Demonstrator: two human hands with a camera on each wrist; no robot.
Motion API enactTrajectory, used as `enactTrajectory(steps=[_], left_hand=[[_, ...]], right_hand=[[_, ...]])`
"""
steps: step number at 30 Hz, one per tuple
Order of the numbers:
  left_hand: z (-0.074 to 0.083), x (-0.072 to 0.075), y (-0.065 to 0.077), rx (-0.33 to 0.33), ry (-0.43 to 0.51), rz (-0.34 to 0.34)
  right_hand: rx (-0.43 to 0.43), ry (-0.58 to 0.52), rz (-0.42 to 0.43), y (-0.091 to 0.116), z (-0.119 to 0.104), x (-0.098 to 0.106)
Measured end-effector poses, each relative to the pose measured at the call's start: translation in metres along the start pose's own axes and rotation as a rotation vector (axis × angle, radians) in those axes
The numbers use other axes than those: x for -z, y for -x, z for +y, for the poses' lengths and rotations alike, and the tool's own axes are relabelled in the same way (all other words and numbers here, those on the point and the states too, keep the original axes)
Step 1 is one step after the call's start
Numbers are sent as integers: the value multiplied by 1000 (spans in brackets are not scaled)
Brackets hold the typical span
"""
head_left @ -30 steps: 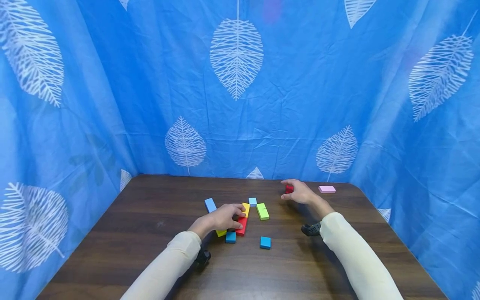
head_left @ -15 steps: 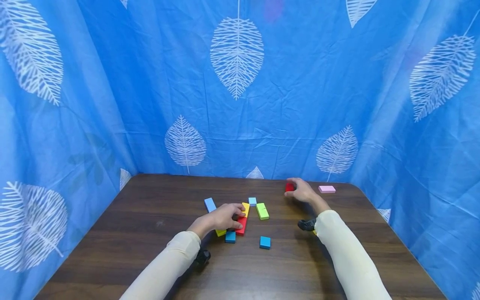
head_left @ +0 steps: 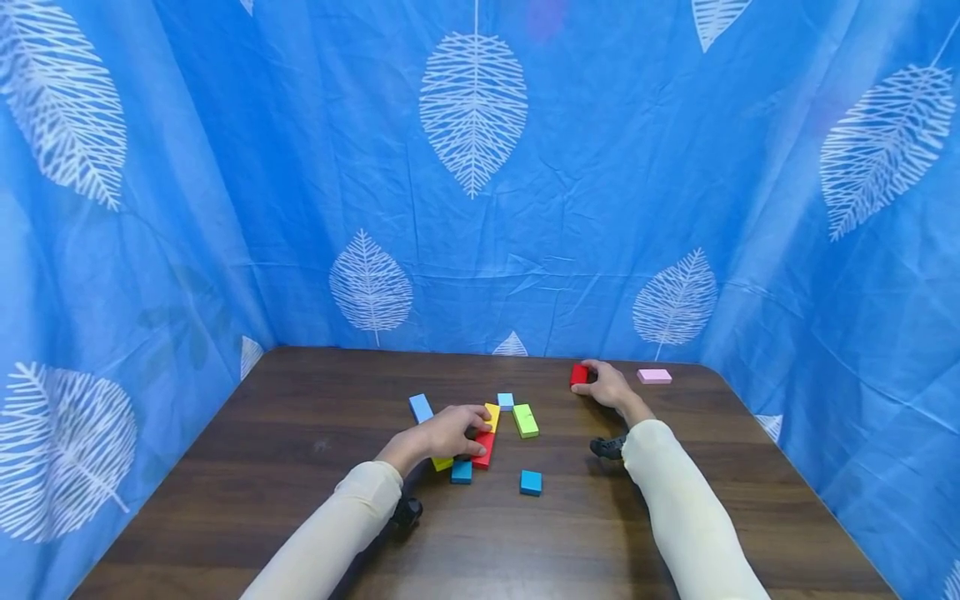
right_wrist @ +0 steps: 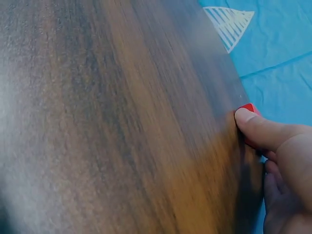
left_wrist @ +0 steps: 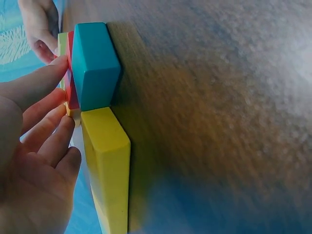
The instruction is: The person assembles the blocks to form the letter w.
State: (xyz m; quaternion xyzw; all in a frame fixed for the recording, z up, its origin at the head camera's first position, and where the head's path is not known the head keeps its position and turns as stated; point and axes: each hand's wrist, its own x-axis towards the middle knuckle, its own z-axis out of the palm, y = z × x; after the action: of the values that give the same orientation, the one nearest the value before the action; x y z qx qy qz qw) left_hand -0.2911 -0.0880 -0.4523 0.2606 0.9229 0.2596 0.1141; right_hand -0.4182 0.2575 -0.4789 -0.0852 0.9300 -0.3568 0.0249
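My left hand [head_left: 448,432] bends over a cluster of blocks, its thumb and fingers about the red block [head_left: 483,450] in the middle. A yellow block [head_left: 492,414] lies in line with its far end. In the left wrist view, a teal block [left_wrist: 96,68] and a yellow-green block [left_wrist: 114,165] lie beside this hand, end to end. At the table's far edge, my right hand [head_left: 609,386] pinches another red block [head_left: 579,375] between thumb and fingers. In the right wrist view the thumb [right_wrist: 251,122] covers much of that block.
A light blue block [head_left: 421,407] lies behind the left hand; a small pale blue block [head_left: 506,402] and a lime block [head_left: 526,421] lie to its right. A teal block [head_left: 531,482] sits nearer. A pink block [head_left: 654,377] rests far right. A blue leaf-print curtain [head_left: 472,250] surrounds the table.
My right hand has shifted slightly and closed from spread fingers onto the far red block, which shows more now. The left hand and its blocks have stayed put.
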Motion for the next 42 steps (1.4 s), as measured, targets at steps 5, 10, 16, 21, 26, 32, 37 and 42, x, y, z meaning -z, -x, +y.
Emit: enactTrajectory(steps=[5, 10, 16, 21, 26, 32, 37, 42], left_hand=[[0, 1, -1, 0, -9, -3], [0, 2, 0, -3, -14, -12], [-2, 3, 1, -3, -12, -8], [0, 3, 2, 1, -11, -11], [0, 1, 0, 1, -15, -12], [0, 0, -3, 2, -20, -10], [0, 1, -1, 13, -19, -13], [1, 1, -1, 11, -22, -13]], right_hand=[[-5, -31, 23, 1, 2, 0], [19, -40, 17, 5, -2, 1], [44, -37, 6, 7, -11, 4], [71, 7, 0, 11, -14, 6], [112, 41, 2, 17, -16, 7], [165, 42, -14, 25, -25, 7], [221, 28, -50, 33, -33, 0], [253, 4, -78, 45, -38, -7]])
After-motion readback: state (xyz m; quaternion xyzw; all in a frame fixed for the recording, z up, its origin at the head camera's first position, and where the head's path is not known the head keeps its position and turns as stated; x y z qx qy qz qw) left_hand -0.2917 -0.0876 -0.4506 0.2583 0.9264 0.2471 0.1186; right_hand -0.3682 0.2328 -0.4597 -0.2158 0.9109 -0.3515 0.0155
